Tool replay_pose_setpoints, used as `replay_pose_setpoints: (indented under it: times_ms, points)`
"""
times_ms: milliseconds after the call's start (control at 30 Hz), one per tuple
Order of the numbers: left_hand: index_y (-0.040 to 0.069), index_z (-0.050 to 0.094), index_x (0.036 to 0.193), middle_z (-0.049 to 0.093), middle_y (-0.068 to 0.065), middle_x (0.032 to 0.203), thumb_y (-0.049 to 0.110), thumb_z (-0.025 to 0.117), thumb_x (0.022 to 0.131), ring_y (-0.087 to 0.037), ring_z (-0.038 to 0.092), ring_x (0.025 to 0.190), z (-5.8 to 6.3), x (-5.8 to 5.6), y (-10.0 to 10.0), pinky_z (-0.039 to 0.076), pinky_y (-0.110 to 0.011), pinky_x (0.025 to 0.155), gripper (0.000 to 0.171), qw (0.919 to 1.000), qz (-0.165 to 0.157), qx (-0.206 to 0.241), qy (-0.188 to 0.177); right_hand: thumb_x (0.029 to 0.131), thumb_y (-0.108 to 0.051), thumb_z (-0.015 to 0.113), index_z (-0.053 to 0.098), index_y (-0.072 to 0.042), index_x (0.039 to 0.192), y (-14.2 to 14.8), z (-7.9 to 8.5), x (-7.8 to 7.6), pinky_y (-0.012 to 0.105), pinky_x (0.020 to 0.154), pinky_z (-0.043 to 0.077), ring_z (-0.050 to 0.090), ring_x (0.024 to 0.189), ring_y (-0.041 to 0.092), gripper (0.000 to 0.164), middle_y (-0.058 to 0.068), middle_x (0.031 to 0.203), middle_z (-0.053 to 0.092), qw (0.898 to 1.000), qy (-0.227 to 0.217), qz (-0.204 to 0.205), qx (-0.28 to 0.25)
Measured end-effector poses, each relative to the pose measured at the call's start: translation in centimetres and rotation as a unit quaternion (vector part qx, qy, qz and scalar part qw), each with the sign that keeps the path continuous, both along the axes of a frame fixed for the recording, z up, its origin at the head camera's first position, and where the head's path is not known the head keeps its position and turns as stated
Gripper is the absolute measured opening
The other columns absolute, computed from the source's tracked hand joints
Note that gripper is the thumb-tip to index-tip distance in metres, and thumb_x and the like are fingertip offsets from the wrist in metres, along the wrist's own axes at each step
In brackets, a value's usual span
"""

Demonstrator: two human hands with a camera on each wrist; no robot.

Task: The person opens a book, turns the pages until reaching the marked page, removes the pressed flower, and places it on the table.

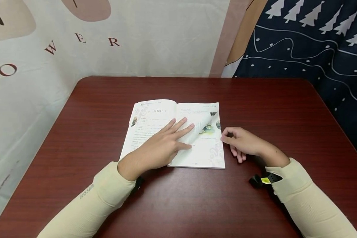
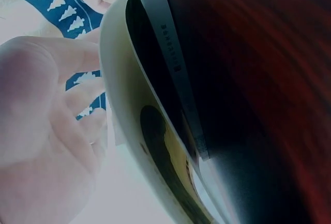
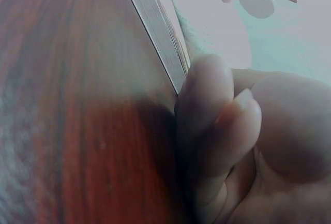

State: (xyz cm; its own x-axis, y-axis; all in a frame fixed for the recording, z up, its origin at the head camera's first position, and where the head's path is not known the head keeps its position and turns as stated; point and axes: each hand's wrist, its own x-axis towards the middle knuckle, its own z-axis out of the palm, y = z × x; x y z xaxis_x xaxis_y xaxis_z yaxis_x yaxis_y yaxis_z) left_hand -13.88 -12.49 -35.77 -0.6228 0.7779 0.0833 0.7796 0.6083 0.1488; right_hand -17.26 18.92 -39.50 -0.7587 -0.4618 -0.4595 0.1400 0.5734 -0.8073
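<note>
An open book (image 1: 208, 153) lies on the table, with print on its left page and a coloured picture on its right. My left hand (image 1: 162, 145) rests across the book with fingers spread and fairly straight, on a page (image 1: 197, 125) that curls over from the right side. From below, the left wrist view shows that page (image 2: 121, 63) bowed up beside the left hand (image 2: 46, 131). My right hand (image 1: 245, 142) is at the book's right edge, fingers loosely bent, thumb and forefinger close together. In the right wrist view its fingertips meet the book's edge (image 3: 155, 27); no clear grip shows.
The dark red wooden table (image 1: 101, 109) extends around the book. Behind it hang a pale cloth (image 1: 166, 43) with letters and a dark blue cloth (image 1: 300, 66) with white trees. A black wrist device (image 1: 257, 181) sits below my right wrist.
</note>
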Motion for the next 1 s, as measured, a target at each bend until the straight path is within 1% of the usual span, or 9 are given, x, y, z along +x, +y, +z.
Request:
replay_pose_setpoints:
  times_ms: [133,233,600,833,1000]
  points:
    - [0.023,0.074,0.121,0.034,-0.006,0.162,0.0,0.063,0.09,-0.031,0.019,0.155,0.01,0.02,-0.02,0.016,-0.048,0.126,0.04,0.9997,0.013,-0.012,-0.019,0.105,-0.026,0.049,0.052,-0.006,0.108,-0.01,-0.04,-0.02,0.035,0.036,0.048,0.057,0.036,0.02,0.02,0.007,0.052,0.054,1.0,0.0,0.0,0.0]
    - [0.023,0.074,0.123,0.034,-0.006,0.163,0.002,0.064,0.09,-0.031,0.019,0.155,-0.01,0.06,-0.05,0.019,-0.049,0.125,0.04,0.9993,0.019,-0.017,-0.026,0.105,-0.026,0.049,0.052,-0.006,0.108,-0.01,-0.01,-0.04,0.035,0.036,0.048,0.057,0.036,0.02,0.02,0.007,0.052,0.054,1.0,0.0,-0.001,0.001]
    - [0.018,0.072,0.125,0.041,-0.009,0.159,0.005,0.059,0.095,-0.033,0.027,0.152,-0.38,0.11,-0.2,0.027,-0.052,0.122,0.035,0.9994,0.033,-0.012,-0.004,0.105,-0.027,0.05,0.052,-0.006,0.108,-0.01,0.04,-0.08,0.036,0.036,0.048,0.057,0.036,0.02,0.021,0.007,0.052,0.054,1.0,0.0,0.0,0.007]
    - [0.015,0.069,0.128,0.041,-0.009,0.158,0.01,0.06,0.096,-0.033,0.028,0.152,-0.46,0.04,-0.24,0.029,-0.052,0.121,0.034,0.9984,0.048,-0.027,-0.012,0.105,-0.027,0.05,0.053,-0.006,0.108,-0.05,0.11,-0.08,0.036,0.037,0.049,0.057,0.036,0.02,0.021,0.007,0.052,0.054,1.0,-0.003,-0.001,0.007]
    - [0.011,0.063,0.135,0.041,-0.009,0.159,0.012,0.061,0.097,-0.033,0.028,0.152,-0.4,-0.04,-0.22,0.029,-0.051,0.121,0.038,0.9974,0.056,-0.039,-0.023,0.105,-0.027,0.05,0.053,-0.006,0.108,0.01,0.06,-0.12,0.037,0.036,0.049,0.058,0.036,0.02,0.022,0.007,0.052,0.054,1.0,-0.001,0.0,0.008]
